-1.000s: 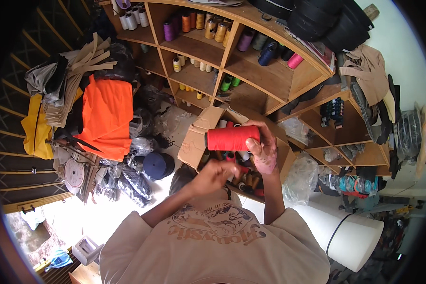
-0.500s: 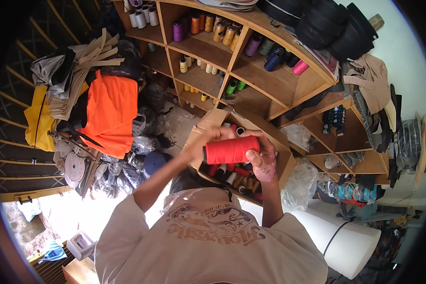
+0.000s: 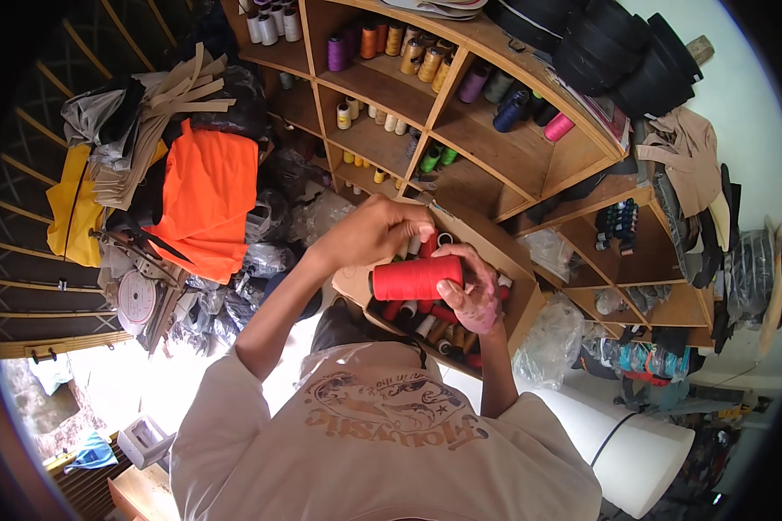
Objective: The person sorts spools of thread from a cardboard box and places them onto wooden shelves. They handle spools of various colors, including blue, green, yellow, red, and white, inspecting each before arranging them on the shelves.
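I see my right hand [image 3: 478, 300] with its fingers clamped on the red thread cone [image 3: 417, 278], whose long axis lies left to right above the cardboard box [image 3: 517, 304]. My left hand [image 3: 378, 230] has fingers curled just above it, reaching into the box.

Tailoring/sewing workshop. Wooden cubby shelving [image 3: 495, 148] above the right hand [image 3: 473, 291] is stocked with coloured thread cones; a cardboard box of thread spools [image 3: 504, 260] sits under it; folded orange fabric [image 3: 204, 200] and bagged cloth are piled left of the left hand [image 3: 374, 230].
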{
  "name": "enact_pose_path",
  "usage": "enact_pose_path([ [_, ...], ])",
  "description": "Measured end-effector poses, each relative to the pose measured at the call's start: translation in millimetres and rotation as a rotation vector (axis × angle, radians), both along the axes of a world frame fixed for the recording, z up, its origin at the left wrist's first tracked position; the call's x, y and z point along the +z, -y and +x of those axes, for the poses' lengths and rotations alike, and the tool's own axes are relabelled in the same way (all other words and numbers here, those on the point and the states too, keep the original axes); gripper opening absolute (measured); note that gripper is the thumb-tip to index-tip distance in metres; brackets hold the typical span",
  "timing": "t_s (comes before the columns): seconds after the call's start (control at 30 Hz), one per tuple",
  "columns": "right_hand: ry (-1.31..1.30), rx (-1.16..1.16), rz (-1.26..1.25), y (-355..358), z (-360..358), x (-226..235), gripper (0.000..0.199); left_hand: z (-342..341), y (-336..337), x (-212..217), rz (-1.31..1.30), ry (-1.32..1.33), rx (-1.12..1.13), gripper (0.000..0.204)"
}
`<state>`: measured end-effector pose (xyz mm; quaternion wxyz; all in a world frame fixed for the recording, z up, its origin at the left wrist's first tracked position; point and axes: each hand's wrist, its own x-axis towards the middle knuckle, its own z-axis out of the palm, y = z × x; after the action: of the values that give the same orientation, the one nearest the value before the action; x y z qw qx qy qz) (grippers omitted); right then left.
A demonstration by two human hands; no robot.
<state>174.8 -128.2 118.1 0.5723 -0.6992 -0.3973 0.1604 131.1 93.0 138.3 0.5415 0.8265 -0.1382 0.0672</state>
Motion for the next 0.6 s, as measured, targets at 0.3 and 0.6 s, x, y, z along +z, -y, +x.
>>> enact_pose_path([
  [0.3,-0.079,-0.165,0.049,3.6,-9.4,5.3,0.04,-44.0,92.6,-92.3,-1.079,-0.424,0.272,0.01],
  [0.6,0.047,-0.248,0.078,-15.2,-16.9,-5.4,0.044,-45.8,87.1,-77.8,-1.215,-0.256,0.421,0.015],
])
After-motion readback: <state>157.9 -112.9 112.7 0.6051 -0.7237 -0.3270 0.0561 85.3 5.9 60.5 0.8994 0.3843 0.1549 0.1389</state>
